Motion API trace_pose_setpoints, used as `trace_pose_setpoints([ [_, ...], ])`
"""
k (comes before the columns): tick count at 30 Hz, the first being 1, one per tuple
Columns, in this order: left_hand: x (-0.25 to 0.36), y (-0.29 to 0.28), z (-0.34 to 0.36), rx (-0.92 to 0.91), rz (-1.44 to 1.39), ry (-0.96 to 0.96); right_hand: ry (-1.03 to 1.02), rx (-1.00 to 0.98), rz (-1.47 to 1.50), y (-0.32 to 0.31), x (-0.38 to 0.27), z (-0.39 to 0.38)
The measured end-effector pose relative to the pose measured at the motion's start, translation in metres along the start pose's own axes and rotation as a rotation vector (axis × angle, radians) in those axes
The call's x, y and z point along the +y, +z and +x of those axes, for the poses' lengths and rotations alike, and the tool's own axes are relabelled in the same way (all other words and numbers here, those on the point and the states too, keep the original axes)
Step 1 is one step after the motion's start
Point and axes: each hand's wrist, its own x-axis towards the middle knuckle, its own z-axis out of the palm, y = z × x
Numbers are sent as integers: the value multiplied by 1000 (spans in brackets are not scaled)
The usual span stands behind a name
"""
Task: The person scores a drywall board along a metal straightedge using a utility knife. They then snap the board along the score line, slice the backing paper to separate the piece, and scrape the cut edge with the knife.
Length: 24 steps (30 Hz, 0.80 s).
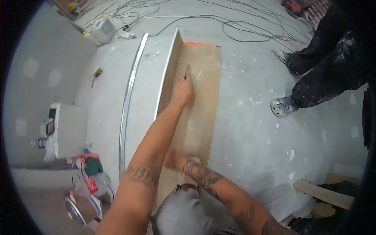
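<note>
A long plasterboard panel (203, 94) lies brown face up in front of me. Along its left side a narrow board strip (169, 72) stands up at an angle, its pale edge upward. My left hand (183, 92) is closed around a slim knife-like tool (188, 72), whose tip points to the far end, close to the fold. Nearer to me, my right hand (174, 159) is at the strip's near part, crossing beneath my left arm; motion smears its fingers. A red-orange strip (197, 43) runs across the panel's far end.
A metal profile (133, 74) lies left of the panel. Cables (250, 29) loop across the far floor. A person's legs (325, 82) stand at right. A white box (70, 129), jerrycan (102, 29) and small yellow-black tool (96, 73) are leftward; a timber piece (323, 194) lies lower right.
</note>
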Motion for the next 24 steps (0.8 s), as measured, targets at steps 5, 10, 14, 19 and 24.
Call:
trace_pose_setpoints([
  [5,-27,56,124,76,65,-62,-20,42,139,-1,3,2],
  [10,-43,69,205,78,32,-119,121,-463,8,-10,12,11],
  [14,-46,72,235,107,-22,-99,-119,47,139,2,23,7],
  [19,-41,71,245,111,-37,-163,-143,203,398,21,22,-2],
  [24,-39,68,194,35,-27,-195,-69,184,62,9,15,0],
])
